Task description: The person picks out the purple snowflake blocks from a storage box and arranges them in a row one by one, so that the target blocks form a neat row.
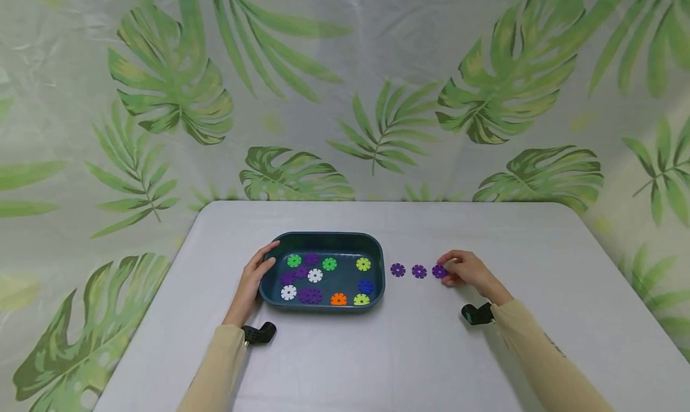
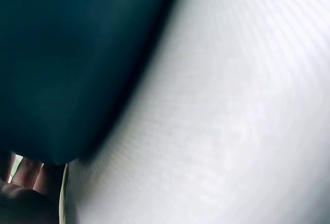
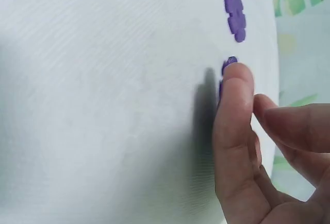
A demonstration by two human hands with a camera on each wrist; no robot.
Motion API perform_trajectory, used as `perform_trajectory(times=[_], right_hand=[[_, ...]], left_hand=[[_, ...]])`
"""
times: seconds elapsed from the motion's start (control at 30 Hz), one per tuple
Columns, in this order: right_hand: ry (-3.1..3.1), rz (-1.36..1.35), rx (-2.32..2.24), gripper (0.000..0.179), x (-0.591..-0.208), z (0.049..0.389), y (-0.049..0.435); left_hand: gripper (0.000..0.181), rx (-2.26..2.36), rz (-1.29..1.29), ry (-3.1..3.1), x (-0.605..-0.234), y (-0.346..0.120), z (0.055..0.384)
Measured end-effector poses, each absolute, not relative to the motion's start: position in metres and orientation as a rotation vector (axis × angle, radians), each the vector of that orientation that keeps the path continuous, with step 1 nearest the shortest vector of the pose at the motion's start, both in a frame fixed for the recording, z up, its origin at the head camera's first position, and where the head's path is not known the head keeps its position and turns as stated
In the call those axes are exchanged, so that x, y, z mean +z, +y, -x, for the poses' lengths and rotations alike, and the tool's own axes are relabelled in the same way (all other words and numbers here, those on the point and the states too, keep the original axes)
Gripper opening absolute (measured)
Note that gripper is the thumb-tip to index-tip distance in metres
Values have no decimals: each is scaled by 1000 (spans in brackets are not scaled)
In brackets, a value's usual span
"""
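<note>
- At the row's right end, right hand [image 1: 470, 272]: thumb and finger nearly together, pinching a purple disc [image 1: 439, 272] down by the tabletop [image 1: 345, 364].
- Risk: a dragging fingertip on release could skew that disc or bump its neighbour.
- Just left: two purple discs [image 1: 419, 272], flat, apart.
- Farther left: left hand [image 1: 250, 285] grips the tray [image 1: 329, 242] by its left rim; a shove could push it into the row.
- Inside: mixed-colour discs [image 1: 329, 264], some purples overlapping, could come up doubled.
</note>
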State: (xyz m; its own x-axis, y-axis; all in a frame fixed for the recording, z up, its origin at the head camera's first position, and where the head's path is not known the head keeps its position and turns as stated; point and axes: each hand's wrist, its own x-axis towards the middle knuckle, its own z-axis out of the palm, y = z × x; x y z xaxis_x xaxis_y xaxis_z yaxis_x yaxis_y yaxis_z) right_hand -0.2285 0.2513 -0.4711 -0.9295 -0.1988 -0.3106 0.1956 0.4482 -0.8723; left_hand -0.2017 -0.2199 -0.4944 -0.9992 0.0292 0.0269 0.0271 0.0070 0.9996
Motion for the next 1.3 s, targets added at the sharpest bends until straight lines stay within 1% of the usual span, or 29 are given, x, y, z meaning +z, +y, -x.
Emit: perform_trajectory(times=[0.17,0.3,0.53,0.67,0.83,1.0,1.17,1.3], right_hand=[[2394,23,-1480,28,-459,230,240],[2370,108,-1553,30,-445,229,221],[2256,348,-1655,29,-426,223,165],[2130,458,-1682,28,-423,218,125],[2039,518,-1623,26,-429,214,79],[1956,500,-1550,26,-443,211,44],[1936,457,-1473,25,-454,208,22],[1965,443,-1430,23,-459,206,13]], left_hand=[[41,2208,-64,2265,-503,-221,205],[40,2217,-63,2264,-503,-221,204],[40,2221,-65,2250,-502,-220,204],[40,2231,-77,2239,-502,-220,204],[41,2224,-84,2254,-502,-221,203],[40,2228,-73,2250,-502,-221,203],[41,2233,-71,2231,-501,-220,202],[42,2223,-82,2213,-487,-217,197]])
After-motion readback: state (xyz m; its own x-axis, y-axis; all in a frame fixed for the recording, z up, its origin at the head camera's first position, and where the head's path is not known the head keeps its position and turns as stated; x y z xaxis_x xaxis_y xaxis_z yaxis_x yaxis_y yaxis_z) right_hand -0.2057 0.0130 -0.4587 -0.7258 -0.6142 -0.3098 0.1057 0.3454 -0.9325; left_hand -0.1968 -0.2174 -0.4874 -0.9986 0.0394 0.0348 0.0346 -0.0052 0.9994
